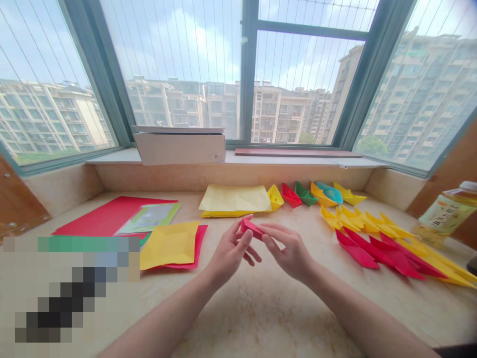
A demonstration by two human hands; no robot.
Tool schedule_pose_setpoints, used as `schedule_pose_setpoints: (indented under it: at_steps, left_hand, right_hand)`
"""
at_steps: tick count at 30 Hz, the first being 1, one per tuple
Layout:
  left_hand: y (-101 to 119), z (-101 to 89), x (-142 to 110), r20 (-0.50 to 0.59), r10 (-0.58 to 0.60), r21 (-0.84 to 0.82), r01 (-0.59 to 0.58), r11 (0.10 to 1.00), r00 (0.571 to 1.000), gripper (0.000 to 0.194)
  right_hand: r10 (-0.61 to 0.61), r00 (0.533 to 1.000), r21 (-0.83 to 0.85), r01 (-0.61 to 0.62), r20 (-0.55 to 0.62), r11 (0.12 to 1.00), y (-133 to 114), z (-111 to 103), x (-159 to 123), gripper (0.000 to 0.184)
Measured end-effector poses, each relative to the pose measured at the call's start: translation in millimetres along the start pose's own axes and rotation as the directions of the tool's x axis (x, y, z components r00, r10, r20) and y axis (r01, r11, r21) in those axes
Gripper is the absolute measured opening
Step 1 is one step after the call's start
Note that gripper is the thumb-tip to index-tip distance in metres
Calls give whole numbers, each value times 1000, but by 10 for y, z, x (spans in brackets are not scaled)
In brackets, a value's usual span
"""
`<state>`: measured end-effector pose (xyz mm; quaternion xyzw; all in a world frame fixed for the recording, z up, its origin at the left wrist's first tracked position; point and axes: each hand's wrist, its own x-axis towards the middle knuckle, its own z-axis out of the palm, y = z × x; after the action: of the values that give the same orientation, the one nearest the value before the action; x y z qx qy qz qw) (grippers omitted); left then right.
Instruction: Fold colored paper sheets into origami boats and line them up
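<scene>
A small folded piece of red paper [252, 228] is held up over the middle of the counter between both hands. My left hand [233, 246] pinches its left end between thumb and fingers, with the lower fingers curled loosely beneath. At its right end, the thumb and fingertips of my right hand [288, 248] close on the edge. Beyond the hands lies a stack of pale yellow paper [235, 199]. To the left, yellow sheets [169, 246] rest on red sheets [201, 243].
Paper boats [290, 195] in several colours line the back right. Yellow folded pieces [348, 219] and red ones [391, 253] lie at right, near an oil bottle [445, 214]. Red sheets [108, 216] and a clear packet [152, 217] sit left. A white box [181, 147] stands on the sill.
</scene>
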<state>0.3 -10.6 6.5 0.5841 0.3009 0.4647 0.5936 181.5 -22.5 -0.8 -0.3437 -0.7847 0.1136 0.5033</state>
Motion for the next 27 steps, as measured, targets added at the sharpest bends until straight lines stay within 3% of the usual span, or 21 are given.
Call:
schedule_pose_setpoints:
  at_steps: [3,7,12,15,19,23,27]
  left_hand:
    - [-12,-22,16,43,16,58,-19,998,999,55]
    - [-31,-33,38,91,4,105,-13,994,996,42]
    - [-39,-23,29,131,-39,96,27,995,991,38]
    - [-14,-18,8,134,-69,5,69,998,989,38]
    - [32,-28,-1,137,-98,-160,120,980,986,44]
    - [49,-57,5,101,-201,-53,207,977,974,54]
    - [55,-50,-8,141,-225,26,224,974,964,40]
  right_hand:
    - [107,993,14,-106,-49,994,-22,-28,26,27]
    - [324,932,135,-305,-159,943,36,-56,74,32]
    - [445,886,357,-377,-132,855,130,-44,95,36]
    - [391,912,305,-339,-127,890,145,-30,73,32]
    - [237,969,81,-231,-71,970,130,-20,43,30]
    - [74,997,-6,-74,25,997,130,-3,17,45]
    - [59,998,-64,-57,26,996,134,-15,13,47]
